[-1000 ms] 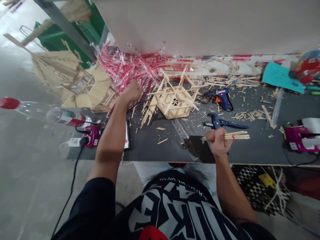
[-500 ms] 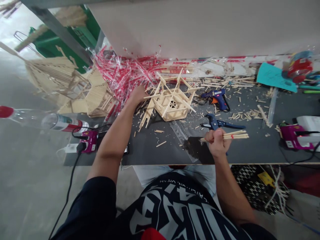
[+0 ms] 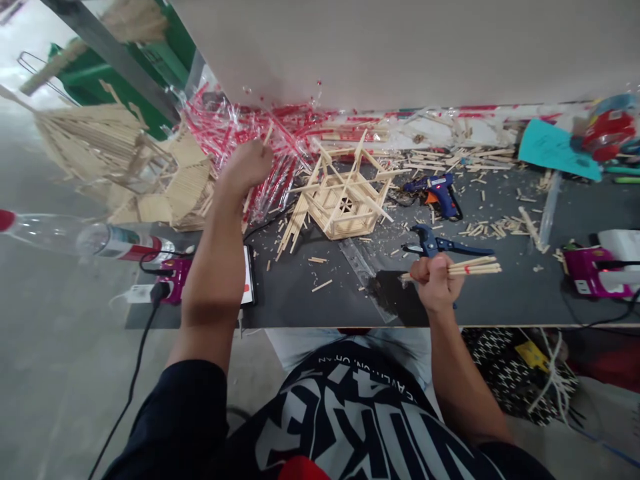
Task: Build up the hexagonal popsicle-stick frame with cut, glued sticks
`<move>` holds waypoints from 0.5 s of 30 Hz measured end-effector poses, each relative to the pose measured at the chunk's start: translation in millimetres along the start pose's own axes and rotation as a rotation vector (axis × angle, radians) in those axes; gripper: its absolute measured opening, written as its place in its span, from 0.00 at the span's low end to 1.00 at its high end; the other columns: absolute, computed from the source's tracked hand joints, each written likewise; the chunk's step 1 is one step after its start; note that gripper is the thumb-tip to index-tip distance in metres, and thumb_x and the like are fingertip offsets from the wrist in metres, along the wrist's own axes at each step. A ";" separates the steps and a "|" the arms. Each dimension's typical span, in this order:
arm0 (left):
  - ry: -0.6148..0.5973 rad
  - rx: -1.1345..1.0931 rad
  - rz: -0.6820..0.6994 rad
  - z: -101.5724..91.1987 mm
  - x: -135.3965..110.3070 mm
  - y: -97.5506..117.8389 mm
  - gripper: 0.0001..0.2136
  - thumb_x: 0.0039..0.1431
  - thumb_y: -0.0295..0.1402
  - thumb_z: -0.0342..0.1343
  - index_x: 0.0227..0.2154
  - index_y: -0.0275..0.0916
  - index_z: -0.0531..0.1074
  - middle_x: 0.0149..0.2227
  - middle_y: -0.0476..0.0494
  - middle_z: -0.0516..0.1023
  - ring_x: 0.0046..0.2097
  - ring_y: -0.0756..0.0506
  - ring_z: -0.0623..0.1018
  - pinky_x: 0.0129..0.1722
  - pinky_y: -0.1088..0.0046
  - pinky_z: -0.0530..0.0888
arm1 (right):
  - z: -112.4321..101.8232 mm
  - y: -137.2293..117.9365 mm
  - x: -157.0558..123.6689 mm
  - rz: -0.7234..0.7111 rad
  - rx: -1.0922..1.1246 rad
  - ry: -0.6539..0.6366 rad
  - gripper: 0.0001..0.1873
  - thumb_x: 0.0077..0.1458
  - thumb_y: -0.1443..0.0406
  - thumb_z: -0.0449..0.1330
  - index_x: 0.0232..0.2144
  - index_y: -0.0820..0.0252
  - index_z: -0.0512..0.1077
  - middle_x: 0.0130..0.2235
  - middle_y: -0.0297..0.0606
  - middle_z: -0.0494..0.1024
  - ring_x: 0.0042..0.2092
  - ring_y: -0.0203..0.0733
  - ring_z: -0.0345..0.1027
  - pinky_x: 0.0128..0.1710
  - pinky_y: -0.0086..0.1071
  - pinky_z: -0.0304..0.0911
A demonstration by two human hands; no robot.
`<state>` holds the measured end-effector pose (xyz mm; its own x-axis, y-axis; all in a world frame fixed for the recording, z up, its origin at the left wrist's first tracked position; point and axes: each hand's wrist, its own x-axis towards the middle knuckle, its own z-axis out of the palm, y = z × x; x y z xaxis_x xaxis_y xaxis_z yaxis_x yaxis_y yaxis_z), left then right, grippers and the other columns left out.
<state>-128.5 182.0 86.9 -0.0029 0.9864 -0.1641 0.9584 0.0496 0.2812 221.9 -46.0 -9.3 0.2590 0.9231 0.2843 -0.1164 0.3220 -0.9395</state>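
Observation:
My left hand is curled at the near edge of a heap of clear plastic wrap with red-marked sticks, and its fingers hide whatever they touch. My right hand grips a bundle of thin wooden sticks in a fist above the dark table top. Just beyond that hand lie blue-handled pliers. Between my hands stands an open hexagonal wooden stick frame, touched by neither.
A blue glue gun and scattered stick pieces lie on the table. A phone lies under my left arm. Large wooden stick structures sit at the far left. Magenta devices and cables sit at the table's ends.
My left hand has moved up and left, from beside the wooden frame into the plastic heap. My right hand still holds the sticks, and the view has shifted slightly.

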 end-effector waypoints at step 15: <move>-0.089 -0.419 -0.116 62.7 -45.8 13.3 0.12 0.54 0.27 0.60 0.43 0.40 0.73 0.31 0.49 0.78 0.35 0.44 0.81 0.40 0.70 0.77 | 4.5 5.1 -6.6 -0.050 -0.027 -0.020 0.34 0.72 0.45 0.62 0.22 0.52 0.52 0.16 0.21 0.50 0.16 0.30 0.40 0.17 0.29 0.39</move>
<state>-97.7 127.7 38.9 -0.0615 0.9541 -0.2930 0.7543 0.2367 0.6124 215.3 -49.4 -15.1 0.2444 0.9102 0.3344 -0.0774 0.3621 -0.9289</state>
